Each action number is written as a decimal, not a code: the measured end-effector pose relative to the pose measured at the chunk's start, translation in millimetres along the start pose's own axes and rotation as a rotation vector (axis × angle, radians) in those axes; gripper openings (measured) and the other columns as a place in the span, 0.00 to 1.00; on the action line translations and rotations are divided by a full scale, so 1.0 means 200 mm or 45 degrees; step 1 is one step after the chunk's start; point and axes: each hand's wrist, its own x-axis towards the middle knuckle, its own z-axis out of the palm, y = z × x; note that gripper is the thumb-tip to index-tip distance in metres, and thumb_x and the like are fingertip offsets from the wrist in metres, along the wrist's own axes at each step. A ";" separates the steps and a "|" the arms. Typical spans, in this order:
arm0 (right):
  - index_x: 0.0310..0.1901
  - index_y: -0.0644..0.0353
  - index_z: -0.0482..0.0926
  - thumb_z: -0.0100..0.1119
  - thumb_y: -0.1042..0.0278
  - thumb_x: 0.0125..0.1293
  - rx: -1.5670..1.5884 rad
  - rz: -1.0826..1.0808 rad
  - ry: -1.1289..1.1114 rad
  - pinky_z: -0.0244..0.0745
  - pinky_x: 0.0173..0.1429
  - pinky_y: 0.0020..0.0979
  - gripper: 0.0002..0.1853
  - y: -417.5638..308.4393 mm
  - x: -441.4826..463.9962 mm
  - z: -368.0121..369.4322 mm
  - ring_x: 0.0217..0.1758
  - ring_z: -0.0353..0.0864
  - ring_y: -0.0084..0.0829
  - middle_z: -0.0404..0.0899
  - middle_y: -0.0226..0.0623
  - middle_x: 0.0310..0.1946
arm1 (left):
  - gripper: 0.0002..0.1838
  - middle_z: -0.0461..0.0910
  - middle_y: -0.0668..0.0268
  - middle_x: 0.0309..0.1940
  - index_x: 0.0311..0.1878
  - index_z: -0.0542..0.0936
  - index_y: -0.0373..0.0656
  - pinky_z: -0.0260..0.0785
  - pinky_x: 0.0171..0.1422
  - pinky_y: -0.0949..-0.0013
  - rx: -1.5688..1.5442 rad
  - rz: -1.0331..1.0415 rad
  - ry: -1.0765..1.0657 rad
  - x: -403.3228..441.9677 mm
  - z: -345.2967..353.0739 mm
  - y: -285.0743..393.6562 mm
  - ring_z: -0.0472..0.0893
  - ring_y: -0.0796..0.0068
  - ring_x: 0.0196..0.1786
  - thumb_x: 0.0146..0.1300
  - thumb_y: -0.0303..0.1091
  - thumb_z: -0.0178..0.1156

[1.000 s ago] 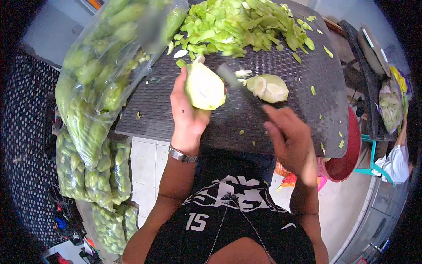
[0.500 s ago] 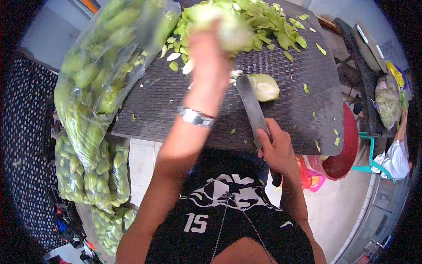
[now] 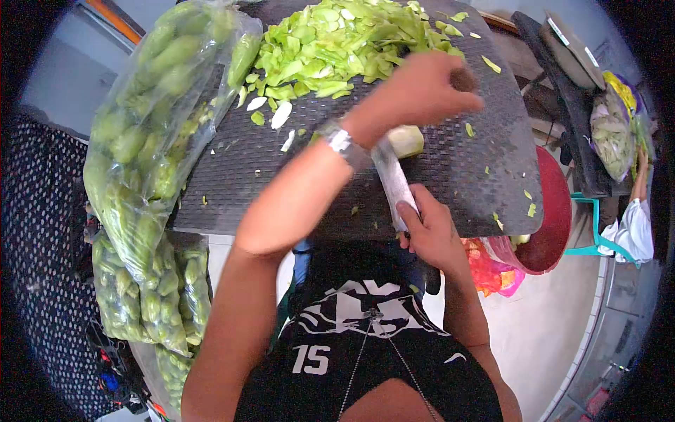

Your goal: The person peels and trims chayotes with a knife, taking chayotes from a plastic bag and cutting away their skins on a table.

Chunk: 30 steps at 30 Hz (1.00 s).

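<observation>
Over the board, my left hand (image 3: 444, 88) reaches across to the right. Its fingers are apart and nothing shows between them. My right hand (image 3: 432, 228) grips a wide-bladed knife (image 3: 395, 184) near the table's front edge, blade pointing up and left. Just beyond the blade lies a peeled pale green vegetable (image 3: 406, 141), partly hidden by my left wrist and the knife. Green peelings (image 3: 316, 49) are heaped at the back of the dark woven tabletop (image 3: 281, 179), with loose scraps around.
A large clear bag of green vegetables (image 3: 140, 141) lies along the left side, with more filled bags (image 3: 158, 295) below. A red tub (image 3: 552, 218) stands at the right beside a teal stool (image 3: 596, 239). Another person's white sleeve (image 3: 635, 228) shows at the far right.
My left hand has swung from the left across the peelings to the right; the peeled piece it held is no longer seen. My right hand has drawn back, and the knife is in it.
</observation>
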 end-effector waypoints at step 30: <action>0.50 0.59 0.73 0.54 0.60 0.81 0.621 -0.081 0.451 0.73 0.22 0.26 0.11 0.09 0.03 -0.26 0.23 0.81 0.24 0.81 0.34 0.33 | 0.29 0.87 0.46 0.39 0.42 0.85 0.35 0.81 0.48 0.51 0.898 -0.653 -0.036 -0.47 -0.27 -0.07 0.88 0.46 0.43 0.60 0.57 0.71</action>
